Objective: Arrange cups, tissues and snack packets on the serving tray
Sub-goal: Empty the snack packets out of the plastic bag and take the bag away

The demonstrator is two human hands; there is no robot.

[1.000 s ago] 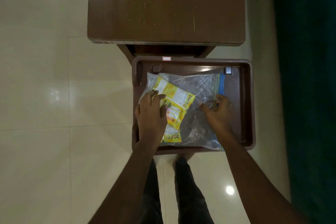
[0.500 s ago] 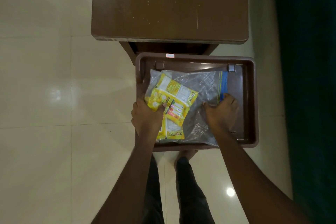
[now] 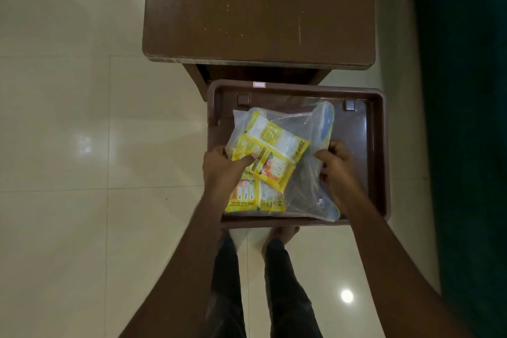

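Left hand [image 3: 223, 170]: gripping the plastic bag [image 3: 304, 162] at the yellow snack packets [image 3: 270, 156]
Right hand [image 3: 338, 163]: pinching the bag's right side
Tray [image 3: 380, 156]: brown, beneath the bag

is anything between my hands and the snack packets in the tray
Yes: the clear plastic bag. The yellow snack packets sit inside it, so the left hand and right hand grip only the film. The bag lies in the brown tray; nothing else visible blocks them.

Brown tray [image 3: 377, 145], yellow snack packets [image 3: 270, 151], seemingly blue-edged clear bag [image 3: 310, 129]
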